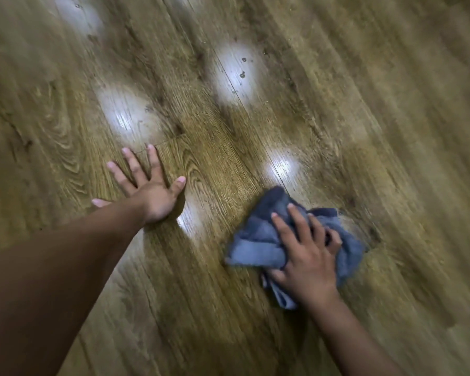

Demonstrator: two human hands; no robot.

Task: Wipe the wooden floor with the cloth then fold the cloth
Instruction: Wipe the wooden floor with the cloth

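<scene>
A crumpled blue-grey cloth (258,240) lies bunched on the wooden floor (215,164) at the lower right. My right hand (307,253) lies on top of it, fingers spread and slightly bent, thumb tucked at the cloth's near edge, pressing it against the planks. My left hand (149,185) rests flat on the bare floor to the left, fingers spread and straight, about a hand's width from the cloth. Part of the cloth is hidden under my right palm.
Brown wood-grain planks fill the whole view. Bright light reflections show on them, and small water droplets (243,67) sit in the patch beyond the cloth. The frame's edges are blurred.
</scene>
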